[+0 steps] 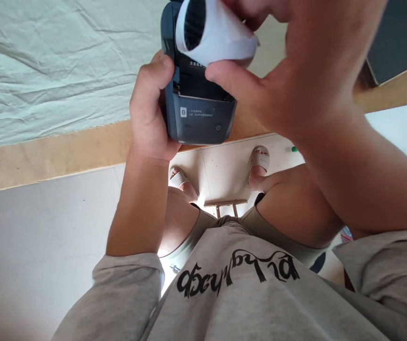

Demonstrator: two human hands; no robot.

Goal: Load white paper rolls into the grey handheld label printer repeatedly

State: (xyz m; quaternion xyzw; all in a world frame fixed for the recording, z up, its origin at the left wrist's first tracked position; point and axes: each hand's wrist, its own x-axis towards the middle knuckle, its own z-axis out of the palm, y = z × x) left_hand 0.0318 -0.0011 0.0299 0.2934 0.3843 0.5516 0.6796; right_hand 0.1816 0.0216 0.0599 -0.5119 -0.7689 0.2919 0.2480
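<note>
Near, the person's grey shirt (246, 293) and sandalled feet (258, 163) show below; farther up, the left hand (150, 113) wraps closed round the dark label printer (198, 111), steadying it with its bay open, while the right hand (296, 71) pinches the white paper roll (214, 33) in thumb and fingers (225, 76) above that bay

Dark grey printer (198, 109), lid open, held upright w/ power button on its lower front. White paper roll (217, 31) sits tilted at the open compartment's top, hollow core facing left, partly unrolled.
</note>
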